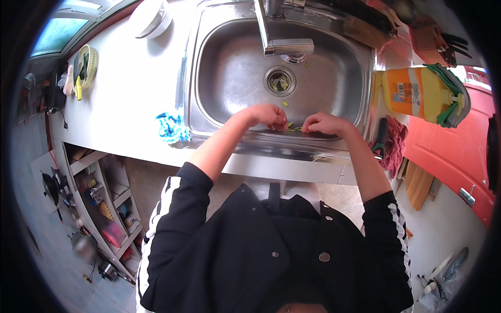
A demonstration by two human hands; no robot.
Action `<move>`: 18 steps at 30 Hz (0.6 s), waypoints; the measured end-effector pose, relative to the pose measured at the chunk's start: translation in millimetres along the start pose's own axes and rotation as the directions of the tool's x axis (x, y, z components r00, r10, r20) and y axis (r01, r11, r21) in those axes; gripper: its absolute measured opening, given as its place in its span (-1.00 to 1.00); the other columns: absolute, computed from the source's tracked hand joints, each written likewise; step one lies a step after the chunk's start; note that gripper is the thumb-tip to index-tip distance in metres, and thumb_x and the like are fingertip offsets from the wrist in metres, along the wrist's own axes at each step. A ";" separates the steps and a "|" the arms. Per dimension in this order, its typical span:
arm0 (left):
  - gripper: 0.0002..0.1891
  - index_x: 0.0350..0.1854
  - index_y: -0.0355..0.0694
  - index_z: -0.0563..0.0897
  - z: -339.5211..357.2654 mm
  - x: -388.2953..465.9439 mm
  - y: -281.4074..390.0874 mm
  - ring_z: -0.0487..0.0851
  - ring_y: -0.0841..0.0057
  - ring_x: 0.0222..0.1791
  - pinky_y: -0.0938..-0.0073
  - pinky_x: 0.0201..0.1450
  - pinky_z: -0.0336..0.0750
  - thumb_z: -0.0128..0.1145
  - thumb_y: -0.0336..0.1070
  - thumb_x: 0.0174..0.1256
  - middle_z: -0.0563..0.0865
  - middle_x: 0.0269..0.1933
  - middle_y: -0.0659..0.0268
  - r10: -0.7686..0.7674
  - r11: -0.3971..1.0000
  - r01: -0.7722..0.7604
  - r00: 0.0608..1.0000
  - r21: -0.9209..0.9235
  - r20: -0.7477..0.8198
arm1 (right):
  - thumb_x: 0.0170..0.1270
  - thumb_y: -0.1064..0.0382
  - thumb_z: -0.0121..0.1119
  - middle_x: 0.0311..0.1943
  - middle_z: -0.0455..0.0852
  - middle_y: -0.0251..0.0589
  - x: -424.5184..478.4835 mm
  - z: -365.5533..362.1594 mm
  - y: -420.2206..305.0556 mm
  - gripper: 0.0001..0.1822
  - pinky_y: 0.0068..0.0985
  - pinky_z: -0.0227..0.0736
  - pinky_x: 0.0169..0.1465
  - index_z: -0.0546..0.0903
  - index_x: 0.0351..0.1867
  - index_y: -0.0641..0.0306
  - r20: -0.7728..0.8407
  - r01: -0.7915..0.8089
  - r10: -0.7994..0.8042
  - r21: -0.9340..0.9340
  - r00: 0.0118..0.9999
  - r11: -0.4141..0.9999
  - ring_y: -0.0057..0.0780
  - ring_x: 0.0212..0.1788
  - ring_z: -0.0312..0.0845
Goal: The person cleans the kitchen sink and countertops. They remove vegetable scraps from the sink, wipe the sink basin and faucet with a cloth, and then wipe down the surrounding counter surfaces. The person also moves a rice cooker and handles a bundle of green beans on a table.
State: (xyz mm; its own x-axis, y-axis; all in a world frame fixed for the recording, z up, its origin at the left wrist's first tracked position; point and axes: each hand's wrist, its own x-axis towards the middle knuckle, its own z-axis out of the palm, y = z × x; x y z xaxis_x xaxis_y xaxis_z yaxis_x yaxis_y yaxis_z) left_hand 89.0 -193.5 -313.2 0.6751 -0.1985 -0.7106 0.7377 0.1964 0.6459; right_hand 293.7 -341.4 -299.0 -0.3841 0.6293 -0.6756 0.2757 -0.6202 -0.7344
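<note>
Both of my hands reach over the near side of a stainless steel sink. My left hand has its fingers curled down by the near wall. To its right, my right hand points its bent fingertips at the same spot. Small green peel-like scraps lie between the two hands, close to the fingertips. Whether either hand pinches a scrap is hidden. Another green scrap rests on the sink floor, and more bits sit in the drain strainer.
A chrome faucet juts over the sink. To the right stand a large yellow detergent bottle, a peeler and a red cloth. On the left counter are a blue-and-white cloth, white bowl and yellow basket.
</note>
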 end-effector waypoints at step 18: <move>-0.63 0.03 -0.27 0.52 -57.9 14.5 -6.0 0.55 0.16 -0.01 0.29 0.04 0.45 0.06 -0.34 0.13 0.55 0.00 0.02 0.186 0.853 0.175 0.778 0.491 -0.600 | 0.05 0.40 -0.07 -0.05 0.58 -0.02 60.5 -57.2 30.5 -0.63 -0.30 0.38 0.09 0.57 -0.07 0.24 -0.724 -0.150 -0.134 -0.313 0.677 0.938 -0.04 -0.02 0.50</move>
State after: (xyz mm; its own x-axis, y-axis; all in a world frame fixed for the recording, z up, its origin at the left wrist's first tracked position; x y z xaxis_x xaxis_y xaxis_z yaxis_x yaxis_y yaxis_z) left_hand 93.7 -142.0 -343.5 0.6556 0.4584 -0.6000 0.7530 -0.3386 0.5642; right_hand 329.2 -295.5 -365.9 0.3410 0.8480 -0.4057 0.5921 -0.5289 -0.6080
